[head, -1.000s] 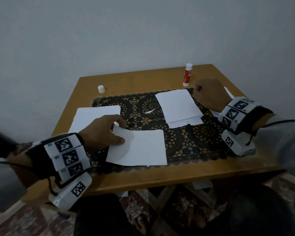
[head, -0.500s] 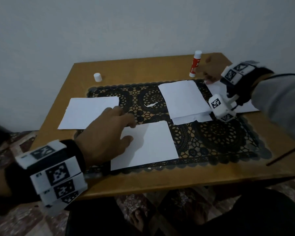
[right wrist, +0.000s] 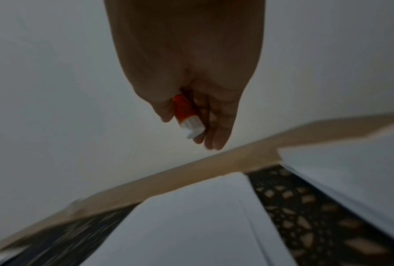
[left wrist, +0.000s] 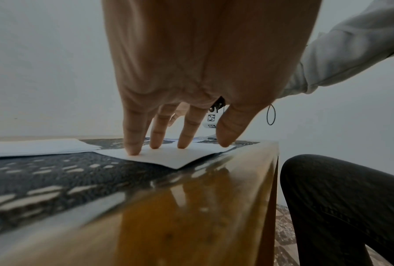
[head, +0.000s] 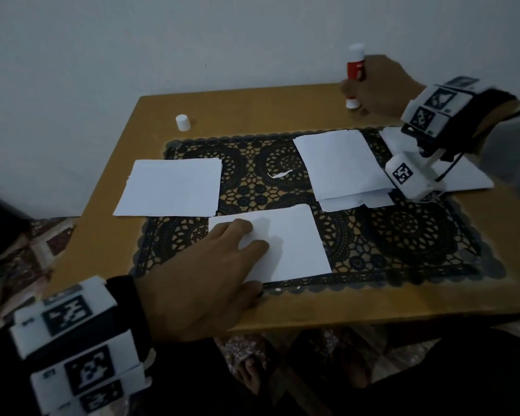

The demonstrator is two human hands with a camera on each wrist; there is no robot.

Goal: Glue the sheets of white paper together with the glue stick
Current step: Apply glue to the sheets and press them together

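Your right hand point(head: 379, 85) is at the far right corner of the wooden table point(head: 252, 106), fingers curled around the glue stick point(head: 355, 67). The stick stands roughly upright in your grip, red body mostly covered, white ends showing above and below the fingers. In the right wrist view the red barrel and ribbed white end point(right wrist: 190, 124) poke out past your fingers; that frame is blurred.

Your left hand point(head: 204, 283) lies flat on the near sheet of white paper point(head: 288, 244), fingers straight and slightly spread. In the left wrist view the fingertips point(left wrist: 133, 149) press the sheet's near corner onto the black lace mat point(head: 403, 235).

Other paper: a stack point(head: 171, 187) at the mat's left edge, partly on bare wood; a second stack point(head: 339, 163) at the mat's far right, lower sheets sticking out at its near edge; another sheet point(head: 463, 175) further right, partly hidden by your right wrist rig.

The white cap point(head: 183, 122) stands on bare wood at the far left, well apart from the glue stick. A small paper scrap point(head: 278, 175) lies on the mat between the stacks.
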